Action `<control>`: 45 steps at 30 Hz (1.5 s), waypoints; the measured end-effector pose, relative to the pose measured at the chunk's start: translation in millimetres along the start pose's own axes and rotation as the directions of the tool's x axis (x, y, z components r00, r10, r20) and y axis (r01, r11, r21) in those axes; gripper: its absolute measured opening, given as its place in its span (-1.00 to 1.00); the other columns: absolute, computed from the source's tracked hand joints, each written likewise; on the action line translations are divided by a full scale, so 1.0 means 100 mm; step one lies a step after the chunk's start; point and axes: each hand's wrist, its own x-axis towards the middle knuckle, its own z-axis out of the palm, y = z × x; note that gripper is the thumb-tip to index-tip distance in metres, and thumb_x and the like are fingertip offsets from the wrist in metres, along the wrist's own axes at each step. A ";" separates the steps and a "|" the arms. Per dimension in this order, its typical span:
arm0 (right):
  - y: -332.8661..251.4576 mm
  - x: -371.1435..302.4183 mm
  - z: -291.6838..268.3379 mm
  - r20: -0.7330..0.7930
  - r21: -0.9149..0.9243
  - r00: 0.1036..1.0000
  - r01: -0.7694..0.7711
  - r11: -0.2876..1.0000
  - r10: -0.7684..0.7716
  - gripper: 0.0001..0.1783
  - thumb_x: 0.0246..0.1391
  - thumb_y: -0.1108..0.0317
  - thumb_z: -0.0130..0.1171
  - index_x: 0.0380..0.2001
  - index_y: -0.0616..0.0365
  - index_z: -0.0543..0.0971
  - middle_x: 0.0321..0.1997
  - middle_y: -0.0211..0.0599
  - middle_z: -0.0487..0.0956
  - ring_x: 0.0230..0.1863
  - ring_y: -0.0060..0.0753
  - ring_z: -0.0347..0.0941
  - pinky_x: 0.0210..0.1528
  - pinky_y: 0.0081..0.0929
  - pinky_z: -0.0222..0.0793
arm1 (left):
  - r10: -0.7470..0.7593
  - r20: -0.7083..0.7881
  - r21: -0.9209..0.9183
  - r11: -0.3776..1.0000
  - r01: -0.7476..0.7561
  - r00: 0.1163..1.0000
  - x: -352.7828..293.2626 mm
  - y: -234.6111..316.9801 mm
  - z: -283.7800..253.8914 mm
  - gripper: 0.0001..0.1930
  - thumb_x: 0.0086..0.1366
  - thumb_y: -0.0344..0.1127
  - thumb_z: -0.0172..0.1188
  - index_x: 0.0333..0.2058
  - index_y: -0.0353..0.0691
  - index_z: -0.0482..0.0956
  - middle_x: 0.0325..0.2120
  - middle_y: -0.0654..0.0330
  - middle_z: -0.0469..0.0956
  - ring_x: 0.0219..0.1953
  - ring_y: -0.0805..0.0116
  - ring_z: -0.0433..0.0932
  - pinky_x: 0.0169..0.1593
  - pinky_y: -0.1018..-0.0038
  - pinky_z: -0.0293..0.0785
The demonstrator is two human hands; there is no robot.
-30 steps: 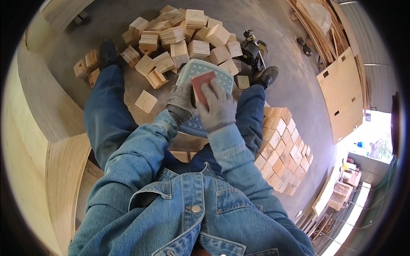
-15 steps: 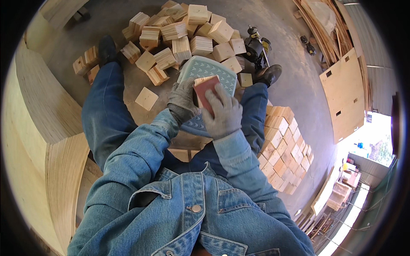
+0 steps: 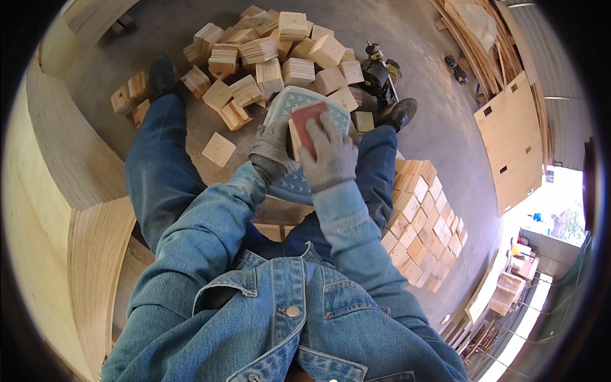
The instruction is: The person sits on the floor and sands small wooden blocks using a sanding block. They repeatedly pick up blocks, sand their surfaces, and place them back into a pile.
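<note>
Slid away from the body since the earlier frame, the reddish pad (image 3: 310, 113) now covers the far end of the wooden block (image 3: 294, 137), which showed bare; this reads as one rubbing stroke across its face. The left hand (image 3: 273, 151) stays clamped on the block's left side, above the blue stool (image 3: 294, 98). The right hand (image 3: 330, 151) lies over the pad, fingers spread; whether its thumb pinches, I cannot tell.
</note>
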 end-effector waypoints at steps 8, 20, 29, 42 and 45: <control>0.16 -0.83 0.03 -0.107 0.036 0.985 0.142 0.989 -0.137 -0.29 -0.06 0.18 0.50 0.25 -0.15 0.63 0.47 -0.23 0.43 0.26 0.13 0.46 0.22 0.16 0.39 | -0.007 -0.015 0.076 0.997 0.008 1.000 -0.01 -0.20 0.09 -0.02 -0.04 0.23 0.58 0.33 0.09 0.33 0.21 0.10 0.50 0.30 0.00 0.47 0.43 -0.19 0.20; 0.04 0.75 0.17 -0.096 -0.055 0.995 0.020 0.998 -0.025 -0.36 0.10 0.05 0.40 0.29 -0.27 0.61 0.46 -0.30 0.48 0.30 0.11 0.47 0.36 0.10 0.37 | 0.004 -0.055 0.142 0.990 0.004 0.998 -0.04 -0.12 0.10 -0.02 -0.06 0.23 0.58 0.29 0.01 0.36 0.15 0.09 0.51 0.26 -0.01 0.49 0.39 -0.08 0.28; 0.00 0.09 0.06 -0.048 -0.006 0.998 0.033 0.999 -0.033 -0.29 0.05 0.09 0.43 0.33 -0.20 0.58 0.50 -0.26 0.42 0.40 0.15 0.37 0.40 0.12 0.32 | -0.043 0.008 0.034 0.999 0.042 0.999 0.01 -0.23 0.10 -0.01 -0.09 0.22 0.60 0.30 0.05 0.36 0.18 0.08 0.53 0.27 -0.01 0.50 0.44 -0.14 0.22; 0.11 -0.55 0.09 -0.170 0.040 0.976 0.148 0.988 -0.139 -0.30 -0.09 0.19 0.52 0.22 -0.16 0.65 0.45 -0.23 0.46 0.33 0.15 0.43 0.30 0.14 0.37 | 0.004 -0.017 0.044 0.999 -0.003 1.000 -0.02 -0.25 0.13 -0.06 -0.02 0.19 0.56 0.31 0.07 0.36 0.20 0.07 0.51 0.32 -0.02 0.46 0.45 -0.12 0.18; -0.01 -0.11 0.03 -0.122 0.005 0.988 0.101 0.995 -0.100 -0.33 -0.04 0.15 0.49 0.23 -0.18 0.65 0.44 -0.24 0.48 0.32 0.15 0.44 0.31 0.13 0.38 | -0.013 -0.018 0.087 0.996 0.015 1.000 -0.03 -0.23 0.10 -0.03 -0.06 0.22 0.56 0.31 0.05 0.35 0.19 0.09 0.49 0.32 0.00 0.45 0.45 -0.14 0.17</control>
